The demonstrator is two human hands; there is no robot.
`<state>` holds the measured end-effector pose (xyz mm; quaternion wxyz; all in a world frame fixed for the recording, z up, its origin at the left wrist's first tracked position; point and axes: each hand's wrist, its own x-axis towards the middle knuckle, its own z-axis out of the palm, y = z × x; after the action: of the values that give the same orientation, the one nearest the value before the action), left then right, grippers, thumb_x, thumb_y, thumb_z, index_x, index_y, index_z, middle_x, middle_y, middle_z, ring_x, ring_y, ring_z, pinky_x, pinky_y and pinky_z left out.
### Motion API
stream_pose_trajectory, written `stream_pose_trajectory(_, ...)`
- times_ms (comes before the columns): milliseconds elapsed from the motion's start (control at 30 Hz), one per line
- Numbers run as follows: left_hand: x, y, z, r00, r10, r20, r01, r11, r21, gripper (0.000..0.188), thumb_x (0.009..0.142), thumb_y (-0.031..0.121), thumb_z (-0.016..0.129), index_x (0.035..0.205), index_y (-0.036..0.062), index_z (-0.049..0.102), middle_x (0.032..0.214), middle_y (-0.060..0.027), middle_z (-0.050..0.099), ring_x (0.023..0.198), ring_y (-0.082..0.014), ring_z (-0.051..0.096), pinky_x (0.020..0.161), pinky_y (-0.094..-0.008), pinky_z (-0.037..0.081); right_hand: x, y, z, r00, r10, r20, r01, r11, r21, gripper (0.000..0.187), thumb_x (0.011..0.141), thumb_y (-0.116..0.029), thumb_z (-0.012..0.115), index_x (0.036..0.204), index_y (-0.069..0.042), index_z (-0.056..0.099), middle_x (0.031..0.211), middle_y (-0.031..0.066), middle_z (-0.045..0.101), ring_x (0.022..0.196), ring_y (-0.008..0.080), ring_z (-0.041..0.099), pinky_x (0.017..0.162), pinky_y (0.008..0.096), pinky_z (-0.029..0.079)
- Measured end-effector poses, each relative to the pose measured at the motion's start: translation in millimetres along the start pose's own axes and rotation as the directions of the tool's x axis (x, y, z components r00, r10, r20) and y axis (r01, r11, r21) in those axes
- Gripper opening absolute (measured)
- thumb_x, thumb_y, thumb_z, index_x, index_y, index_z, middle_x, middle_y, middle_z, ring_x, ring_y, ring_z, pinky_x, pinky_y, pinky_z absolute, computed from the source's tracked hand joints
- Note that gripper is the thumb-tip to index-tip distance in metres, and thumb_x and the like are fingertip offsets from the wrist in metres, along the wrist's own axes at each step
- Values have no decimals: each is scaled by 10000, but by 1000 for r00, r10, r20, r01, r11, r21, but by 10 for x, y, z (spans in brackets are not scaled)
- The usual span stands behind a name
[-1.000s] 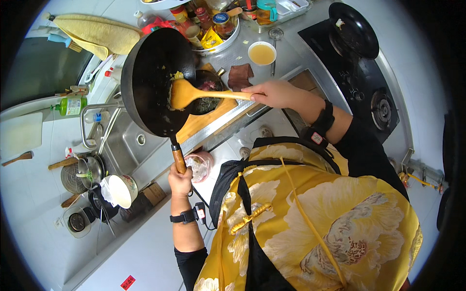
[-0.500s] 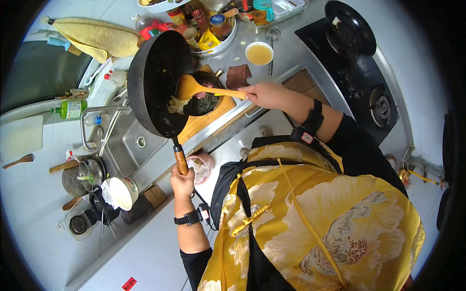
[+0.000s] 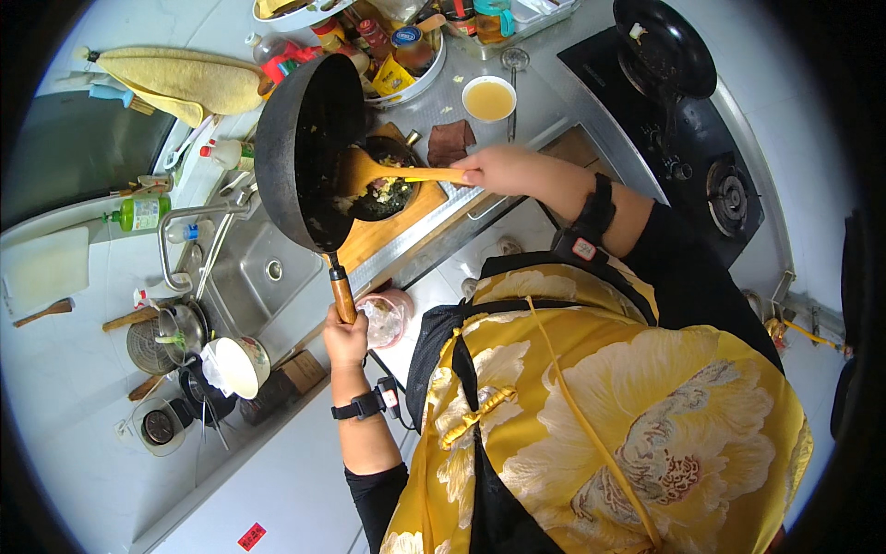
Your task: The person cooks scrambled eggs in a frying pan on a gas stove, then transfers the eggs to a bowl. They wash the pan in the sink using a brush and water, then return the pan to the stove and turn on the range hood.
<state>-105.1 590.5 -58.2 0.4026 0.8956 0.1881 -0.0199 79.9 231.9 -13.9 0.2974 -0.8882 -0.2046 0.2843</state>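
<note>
My left hand [image 3: 347, 340] is closed around the wooden handle of a black wok [image 3: 281, 157]. The wok is tipped steeply to the right, its rim over a smaller dark pan [image 3: 399, 205] on a wooden board [image 3: 367, 242]. In my right hand [image 3: 498, 170], fingers closed, is the handle of a wooden spatula [image 3: 415, 174]. Its blade is inside the wok, near the lower rim. Pale yellow and white food bits [image 3: 380, 190] lie over dark green food in the small pan. The wok partly hides that pan's left side.
A bowl of yellowish liquid [image 3: 489, 100] stands beside a ladle [image 3: 513, 78] and a folded brown cloth [image 3: 450, 142]. The stove [image 3: 664, 138] at right carries a frying pan [image 3: 666, 46]. A faucet [image 3: 168, 242] overhangs the sink [image 3: 249, 286] at left; a condiment tray [image 3: 429, 78] is behind.
The clump of pale food at the wok's lower rim has dropped into the small pan, covering part of its contents. The wok has shifted slightly right; the spatula blade has stayed near the rim.
</note>
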Motion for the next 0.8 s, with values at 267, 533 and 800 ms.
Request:
stream_pose_trajectory(267,-14,72,23,999,10,-30,-9,1000,26,223,770,120,668,924,-20,589,726,-104,640,649,-151,577,640,-301,482,-12,48,-35,998,60,-25,-60,998,9,327,932,-275,506,1246,-248,593,957,91,677,863,235,645,764,347,486)
stream_pose_trajectory(533,23,99,40,999,-47,-25,46,999,-19,207,772,122,669,899,-18,585,730,-110,642,652,-152,579,644,-303,486,173,57,-24,994,42,-105,-14,966,257,310,933,-283,491,1206,-217,622,840,86,682,747,214,647,696,351,497)
stream_pose_trajectory(800,-52,93,45,992,-123,-29,123,992,-8,224,767,118,678,920,-18,588,746,-86,643,668,-155,584,656,-298,486,39,156,32,983,162,-88,-169,983,-78,301,925,-294,508,1195,-249,634,921,97,687,779,246,654,705,367,503)
